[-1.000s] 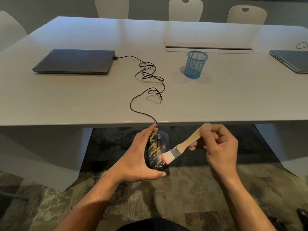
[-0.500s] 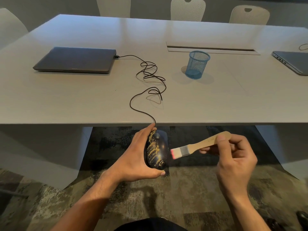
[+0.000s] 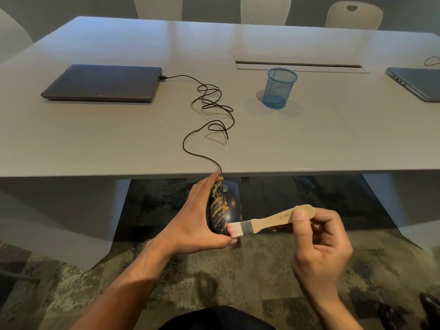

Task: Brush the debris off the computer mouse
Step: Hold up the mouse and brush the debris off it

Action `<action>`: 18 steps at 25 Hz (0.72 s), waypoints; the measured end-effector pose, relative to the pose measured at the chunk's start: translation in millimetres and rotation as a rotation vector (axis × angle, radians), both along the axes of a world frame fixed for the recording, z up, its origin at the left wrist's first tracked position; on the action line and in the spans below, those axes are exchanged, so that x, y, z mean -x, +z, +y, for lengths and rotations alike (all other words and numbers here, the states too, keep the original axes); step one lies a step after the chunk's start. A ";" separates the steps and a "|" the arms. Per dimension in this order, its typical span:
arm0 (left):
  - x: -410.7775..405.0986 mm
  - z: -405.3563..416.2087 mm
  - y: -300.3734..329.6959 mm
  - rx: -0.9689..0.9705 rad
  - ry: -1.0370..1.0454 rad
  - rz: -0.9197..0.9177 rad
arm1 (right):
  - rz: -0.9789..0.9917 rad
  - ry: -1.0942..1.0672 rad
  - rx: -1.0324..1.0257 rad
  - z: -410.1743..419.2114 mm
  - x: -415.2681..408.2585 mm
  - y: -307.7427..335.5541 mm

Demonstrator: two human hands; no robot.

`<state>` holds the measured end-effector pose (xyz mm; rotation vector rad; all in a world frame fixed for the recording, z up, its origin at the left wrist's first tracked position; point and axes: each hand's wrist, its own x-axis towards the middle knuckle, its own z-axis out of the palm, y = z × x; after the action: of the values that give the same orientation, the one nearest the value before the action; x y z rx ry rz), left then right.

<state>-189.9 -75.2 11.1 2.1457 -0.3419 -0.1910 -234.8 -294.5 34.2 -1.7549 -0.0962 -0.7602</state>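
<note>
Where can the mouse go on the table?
Bare table lies in front of the laptop, left of the cable. More lies right of the blue cup, before the second laptop. The tangled cable's middle is crowded.

Dim light, soft glare, warped edges

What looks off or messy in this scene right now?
Yellowish gritty debris streaks the left side of the black mouse, which the left hand holds below the table edge. Its cable lies in a tangled heap on the tabletop.
</note>
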 end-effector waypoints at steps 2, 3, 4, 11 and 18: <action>-0.9 -0.1 0.0 -0.003 -0.001 0.004 | -0.003 -0.029 -0.015 -4.5 -2.2 -0.2; -1.0 0.7 -0.6 -0.001 0.002 0.008 | -0.012 -0.039 -0.025 -6.2 -2.8 0.6; -0.9 1.2 -1.1 0.001 0.005 0.011 | -0.020 -0.031 -0.032 -6.3 -2.7 1.4; -0.5 3.4 -0.8 -0.004 0.000 0.018 | -0.019 -0.015 -0.075 -12.6 -6.6 -5.1; -1.1 4.4 -0.9 -0.018 -0.007 0.013 | 0.014 0.068 -0.095 -5.5 -14.1 -6.2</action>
<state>-188.8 -70.8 10.2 2.1608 -0.3410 -0.2127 -220.7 -300.0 28.0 -1.6585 -0.1088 -0.6924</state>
